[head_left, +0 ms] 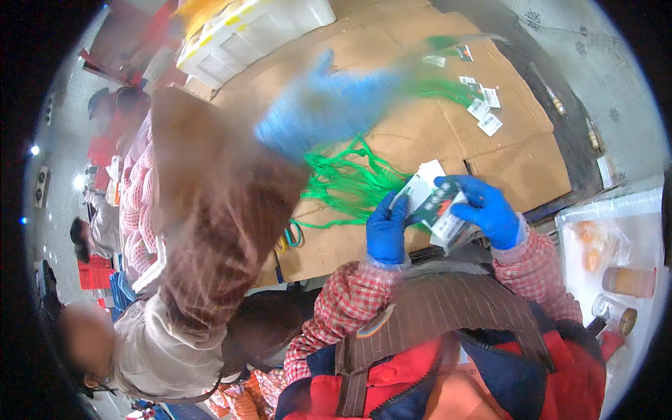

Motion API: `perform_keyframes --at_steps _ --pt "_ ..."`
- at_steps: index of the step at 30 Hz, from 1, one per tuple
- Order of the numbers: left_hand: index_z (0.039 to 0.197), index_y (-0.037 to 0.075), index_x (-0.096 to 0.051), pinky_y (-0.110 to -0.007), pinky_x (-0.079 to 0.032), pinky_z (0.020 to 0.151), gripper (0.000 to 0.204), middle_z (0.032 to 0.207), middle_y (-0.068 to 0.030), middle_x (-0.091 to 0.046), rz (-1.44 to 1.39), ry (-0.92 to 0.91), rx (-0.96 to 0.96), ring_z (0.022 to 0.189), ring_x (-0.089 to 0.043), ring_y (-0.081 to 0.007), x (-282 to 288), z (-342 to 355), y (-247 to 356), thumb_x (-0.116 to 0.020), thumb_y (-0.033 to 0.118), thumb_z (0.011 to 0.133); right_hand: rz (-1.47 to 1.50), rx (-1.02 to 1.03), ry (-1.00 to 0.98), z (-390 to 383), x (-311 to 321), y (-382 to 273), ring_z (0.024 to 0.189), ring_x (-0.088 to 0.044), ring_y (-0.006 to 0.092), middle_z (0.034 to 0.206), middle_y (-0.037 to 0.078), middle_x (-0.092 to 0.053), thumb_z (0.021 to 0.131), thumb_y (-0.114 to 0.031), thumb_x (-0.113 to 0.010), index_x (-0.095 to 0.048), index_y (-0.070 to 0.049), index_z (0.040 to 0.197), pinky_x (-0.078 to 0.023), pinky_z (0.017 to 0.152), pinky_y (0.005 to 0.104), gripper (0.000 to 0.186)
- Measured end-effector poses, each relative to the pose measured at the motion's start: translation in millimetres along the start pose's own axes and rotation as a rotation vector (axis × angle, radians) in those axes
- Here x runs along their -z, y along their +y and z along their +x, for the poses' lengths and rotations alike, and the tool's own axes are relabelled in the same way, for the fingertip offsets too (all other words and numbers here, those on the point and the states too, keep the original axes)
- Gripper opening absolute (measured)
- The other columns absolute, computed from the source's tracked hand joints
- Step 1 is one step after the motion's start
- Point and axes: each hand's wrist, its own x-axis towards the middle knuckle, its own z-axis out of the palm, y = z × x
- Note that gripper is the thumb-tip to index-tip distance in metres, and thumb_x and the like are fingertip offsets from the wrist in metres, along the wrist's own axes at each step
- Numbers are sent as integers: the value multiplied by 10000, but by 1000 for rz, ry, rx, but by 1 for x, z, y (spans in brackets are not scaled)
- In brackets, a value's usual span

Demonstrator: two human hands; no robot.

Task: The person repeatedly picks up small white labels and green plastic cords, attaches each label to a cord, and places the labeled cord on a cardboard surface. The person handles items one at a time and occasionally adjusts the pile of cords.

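Brown, creased cardboard (518,171) is spread flat over the table. At the far left, pale pink mesh (138,203) is heaped in soft, knobbly folds. Beside it, one blurred brown sleeve (224,203) is stretched across by a co-worker, whose hand (336,105) is covered by a blue glove; whether anything is gripped cannot be told. Behind, one white foam box (259,35) is set, and one pair of scissors (292,236) with looped handles is partly hidden by the sleeve. Thin, stringy green netting (350,182) is tangled mid-table. Over the near edge, several stiff, flat cards (448,210), overlapped past counting, are pinched between the bent, blue-gloved fingers of the left hand (388,227) and the curled right hand (486,210). Beyond, at least four white tags (490,124) are clustered by more green strands. At the right, two rounded jars (630,282) are held in one white foam tray (651,213).
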Motion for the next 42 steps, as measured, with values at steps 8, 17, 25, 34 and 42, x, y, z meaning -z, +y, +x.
perform_keyframes --at_steps 8,17,25,34,42 --pt "1068 -25 -450 -310 -416 803 305 1013 -123 -526 -57 -213 92 905 -521 -208 -8 -15 12 -457 -32 763 0 -32 69 -1 -8 13 800 -521 99 881 67 -567 737 -90 -566 -508 4 964 -420 694 230 252" --pt "1030 -34 -484 -321 -421 792 293 998 -130 -539 -283 -368 24 903 -526 -202 -15 -22 36 -510 -13 739 22 44 111 -4 -12 -15 740 -521 82 831 46 -577 758 -91 -555 -525 15 951 -427 642 210 222" --pt "1020 -48 -501 -276 -428 758 298 969 -137 -556 -57 -132 -142 861 -543 -186 -25 -26 51 -531 -21 725 -58 9 136 -10 -27 -25 701 -513 62 781 35 -577 748 -92 -570 -547 3 872 -417 602 194 157" --pt "1011 -39 -513 -264 -417 768 292 951 -110 -566 142 -155 -185 856 -535 -150 -25 -32 48 -518 -52 719 8 -26 204 -9 -32 -27 661 -516 58 757 42 -577 736 -81 -581 -550 -4 844 -416 558 194 137" --pt "1029 -30 -507 -261 -405 783 305 966 -105 -560 97 -198 -169 873 -526 -147 -26 -32 49 -521 -41 724 -30 -27 223 -7 -31 -27 630 -514 57 722 39 -576 730 -96 -591 -549 -7 813 -412 534 196 129"
